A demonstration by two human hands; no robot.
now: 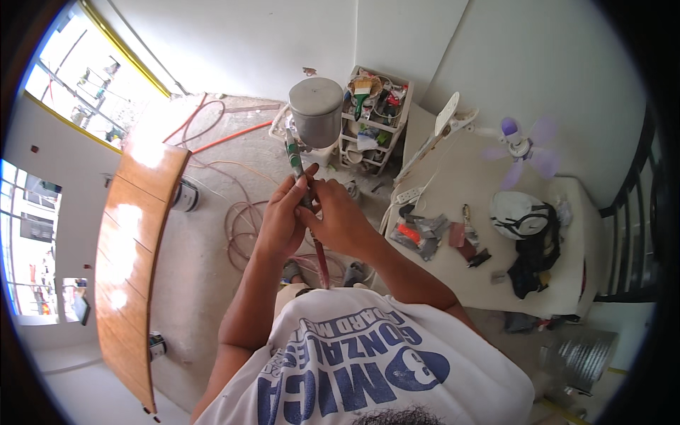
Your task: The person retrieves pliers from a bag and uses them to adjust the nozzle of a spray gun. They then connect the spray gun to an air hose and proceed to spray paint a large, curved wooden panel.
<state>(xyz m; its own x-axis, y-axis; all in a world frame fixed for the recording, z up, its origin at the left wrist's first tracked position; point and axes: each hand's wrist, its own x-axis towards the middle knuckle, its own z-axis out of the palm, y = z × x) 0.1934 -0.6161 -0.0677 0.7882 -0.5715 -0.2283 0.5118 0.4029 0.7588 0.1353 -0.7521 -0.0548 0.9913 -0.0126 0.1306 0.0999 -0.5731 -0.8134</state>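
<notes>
Up in front of me I hold a paint spray gun [295, 157], its body spotted with green, with a round grey metal cup [316, 113] on it. My left hand [280, 221] is closed around the gun's lower part. My right hand [346, 218] is closed on the same part from the other side, thumb and fingers meeting the left hand's. Between them the handle is mostly hidden. A red air hose [321, 263] runs from below my hands down toward my body.
On the left stands a long, glossy wooden panel [127, 241], with cans [185, 195] beside it. Hose coils [241, 230] lie on the floor. A cluttered shelf rack [394, 134] stands ahead. The table [439, 280] at right bears a purple fan [520, 145], power strip [408, 196] and tools.
</notes>
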